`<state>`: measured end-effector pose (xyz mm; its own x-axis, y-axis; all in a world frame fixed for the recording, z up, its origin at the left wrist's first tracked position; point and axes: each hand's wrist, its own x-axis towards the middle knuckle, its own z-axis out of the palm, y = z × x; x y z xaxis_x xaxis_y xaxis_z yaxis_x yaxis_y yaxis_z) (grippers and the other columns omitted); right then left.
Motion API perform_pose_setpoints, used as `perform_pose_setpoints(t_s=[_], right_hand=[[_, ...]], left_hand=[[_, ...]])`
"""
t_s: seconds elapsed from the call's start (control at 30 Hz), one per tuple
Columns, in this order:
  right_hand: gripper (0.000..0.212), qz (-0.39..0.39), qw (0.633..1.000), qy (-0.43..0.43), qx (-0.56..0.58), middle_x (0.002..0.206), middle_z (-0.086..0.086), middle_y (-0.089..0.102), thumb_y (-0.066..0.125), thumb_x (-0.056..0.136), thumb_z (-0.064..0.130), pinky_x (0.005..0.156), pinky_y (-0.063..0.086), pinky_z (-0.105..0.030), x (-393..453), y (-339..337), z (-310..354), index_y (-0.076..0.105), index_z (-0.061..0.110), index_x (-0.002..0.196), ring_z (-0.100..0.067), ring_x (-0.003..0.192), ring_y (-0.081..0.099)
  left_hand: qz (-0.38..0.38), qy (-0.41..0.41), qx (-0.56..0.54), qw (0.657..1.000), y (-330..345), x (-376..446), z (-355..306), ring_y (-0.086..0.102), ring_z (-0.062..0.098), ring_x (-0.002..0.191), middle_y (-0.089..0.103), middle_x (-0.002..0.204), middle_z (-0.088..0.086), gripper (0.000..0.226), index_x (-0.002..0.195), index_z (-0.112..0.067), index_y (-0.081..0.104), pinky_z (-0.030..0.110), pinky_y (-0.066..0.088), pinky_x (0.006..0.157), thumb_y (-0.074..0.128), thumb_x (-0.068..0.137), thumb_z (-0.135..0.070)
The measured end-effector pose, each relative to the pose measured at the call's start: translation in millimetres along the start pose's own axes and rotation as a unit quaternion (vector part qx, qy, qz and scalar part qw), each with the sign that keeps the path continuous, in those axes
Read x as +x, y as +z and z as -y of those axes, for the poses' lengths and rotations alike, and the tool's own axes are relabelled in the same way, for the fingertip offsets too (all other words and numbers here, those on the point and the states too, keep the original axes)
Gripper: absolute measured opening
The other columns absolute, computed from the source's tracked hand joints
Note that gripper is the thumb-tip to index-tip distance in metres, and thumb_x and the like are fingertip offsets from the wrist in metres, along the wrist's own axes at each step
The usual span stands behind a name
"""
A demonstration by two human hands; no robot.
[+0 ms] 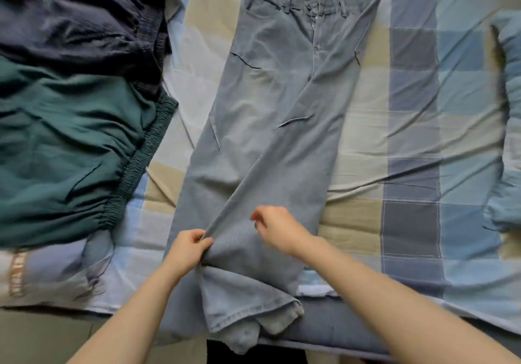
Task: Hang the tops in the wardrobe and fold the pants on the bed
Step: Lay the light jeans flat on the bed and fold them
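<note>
Pale grey-blue pants (270, 127) are lying lengthwise on the checked bed (411, 127), cuffs hanging over its near edge. The left hand (187, 246) is pinching a leg's folded edge; the right hand (277, 227) is hovering loosely curled, holding nothing. Leg-over-leg folding seems underway; next, squaring the legs. Beyond, green pants (67, 152) and navy pants (81, 19) are waiting.

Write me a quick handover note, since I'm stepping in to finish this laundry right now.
Left hand pinches a raised fold of the pale grey-blue cotton trousers.
Right hand hovers just above them, fingers loosely curled, holding nothing.
Trousers lie lengthwise on the blue-and-beige checked bedsheet, one leg laid over the other, hems over the near edge.
Dark navy elastic-waist garment and dark green elastic-waist garment lie unfolded at left.
Left: finish folding the trousers, then those two.
</note>
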<state>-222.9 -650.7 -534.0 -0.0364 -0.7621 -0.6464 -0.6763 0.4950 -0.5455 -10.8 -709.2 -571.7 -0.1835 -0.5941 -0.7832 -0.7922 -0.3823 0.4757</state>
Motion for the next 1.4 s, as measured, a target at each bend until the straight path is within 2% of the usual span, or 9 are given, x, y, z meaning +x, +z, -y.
perform_pose_setpoints(t_s=[0.2, 0.33, 0.5, 0.67, 0.8, 0.93, 1.03, 1.17, 1.4], right_hand=[[0.029, -0.104, 0.985, 0.111, -0.076, 0.118, -0.02, 0.063, 0.043, 0.096, 0.021, 0.091, 0.044, -0.037, 102.3, -96.4, -23.2, 0.062, 0.005, 0.111, -0.037, 0.113, 0.055], [0.039, -0.16, 0.97, 0.178, -0.044, 0.121, -0.026, 0.059, 0.039, 0.098, 0.028, 0.093, 0.046, -0.045, 158.1, -149.5, -27.4, 0.055, -0.002, 0.117, -0.041, 0.11, 0.056], [0.056, -0.295, 0.921, 0.238, 0.087, 0.135, -0.031, 0.043, 0.037, 0.099, 0.042, 0.097, 0.044, -0.054, 212.8, -201.2, -48.5, 0.031, -0.003, 0.133, -0.045, 0.117, 0.051], [0.061, -0.374, 0.879, 0.263, 0.134, 0.139, -0.025, 0.04, 0.046, 0.096, 0.039, 0.093, 0.048, -0.056, 254.8, -250.4, -81.6, 0.025, -0.001, 0.136, -0.046, 0.117, 0.05], [0.065, -0.372, 0.873, 0.29, 0.128, 0.13, -0.019, 0.048, 0.058, 0.09, 0.037, 0.067, 0.057, -0.052, 273.4, -274.5, -100.6, 0.025, 0.002, 0.134, -0.041, 0.107, 0.058], [0.056, -0.378, 0.866, 0.312, 0.093, 0.133, -0.021, 0.049, 0.056, 0.086, 0.015, 0.09, 0.05, -0.046, 287.7, -289.1, -113.5, 0.03, -0.004, 0.131, -0.04, 0.113, 0.057], [0.041, -0.47, 0.841, 0.264, 0.046, 0.13, -0.023, 0.055, 0.048, 0.09, 0.026, 0.093, 0.043, -0.042, 288.8, -293.9, -93.9, 0.047, 0.002, 0.124, -0.041, 0.117, 0.054], [0.031, -0.519, 0.846, 0.114, -0.037, 0.105, -0.025, 0.064, 0.042, 0.087, 0.026, 0.069, 0.039, -0.041, 300.2, -286.9, -25.2, 0.053, 0.011, 0.11, -0.042, 0.096, 0.059], [0.016, -0.31, 0.941, -0.002, -0.138, 0.108, -0.024, 0.063, 0.046, 0.091, 0.015, 0.066, 0.033, -0.036, 351.2, -217.8, 54.7, 0.05, 0.006, 0.104, -0.04, 0.099, 0.06]], left_hand=[[0.067, -0.045, 0.177, 0.981, -5.5, 24.5, 13.5, 0.054, 0.022, 0.076, 0.06, 0.071, 0.006, 0.025, 0.063, -0.016, 0.052, 0.029, 0.032, 0.062, 0.06, 0.085, -0.007], [0.135, -0.015, 0.136, 0.981, -15.1, 52.6, -20.6, 0.048, 0.019, 0.074, 0.052, 0.072, -0.001, 0.021, 0.069, -0.019, 0.048, 0.026, 0.033, 0.061, 0.063, 0.082, -0.01], [0.111, 0.114, 0.001, 0.987, -0.6, 101.8, -107.2, 0.05, 0.007, 0.064, 0.058, 0.072, -0.006, 0.018, 0.106, -0.012, 0.064, 0.022, 0.042, 0.068, 0.063, 0.088, -0.01], [0.086, 0.21, 0.007, 0.974, 38.8, 158.0, -198.7, 0.06, 0.021, 0.101, 0.066, 0.107, 0.005, 0.032, 0.12, -0.014, 0.06, 0.026, 0.044, 0.089, 0.065, 0.091, -0.025], [0.059, 0.223, -0.009, 0.973, 62.6, 193.2, -248.3, 0.061, 0.025, 0.103, 0.068, 0.105, 0.004, 0.038, 0.119, -0.017, 0.057, 0.036, 0.048, 0.09, 0.068, 0.088, -0.035], [0.015, 0.259, 0.007, 0.966, 71.0, 208.2, -265.9, 0.064, 0.025, 0.096, 0.069, 0.092, 0.002, 0.019, 0.102, -0.016, 0.066, 0.037, 0.05, 0.087, 0.07, 0.087, -0.027], [-0.023, 0.298, -0.038, 0.954, 57.8, 207.4, -258.7, 0.065, 0.023, 0.088, 0.068, 0.086, 0.002, 0.005, 0.088, -0.015, 0.063, 0.03, 0.049, 0.081, 0.067, 0.088, -0.017], [-0.063, 0.284, -0.172, 0.941, 14.0, 202.5, -237.8, 0.059, 0.008, 0.065, 0.066, 0.071, 0.001, 0.014, 0.082, -0.017, 0.055, 0.015, 0.043, 0.063, 0.066, 0.09, -0.011], [-0.113, 0.137, -0.248, 0.952, -44.8, 208.4, -159.6, 0.044, -0.004, 0.043, 0.054, 0.055, -0.004, 0.011, 0.085, -0.008, 0.054, 0.011, 0.035, 0.046, 0.061, 0.093, -0.004]])
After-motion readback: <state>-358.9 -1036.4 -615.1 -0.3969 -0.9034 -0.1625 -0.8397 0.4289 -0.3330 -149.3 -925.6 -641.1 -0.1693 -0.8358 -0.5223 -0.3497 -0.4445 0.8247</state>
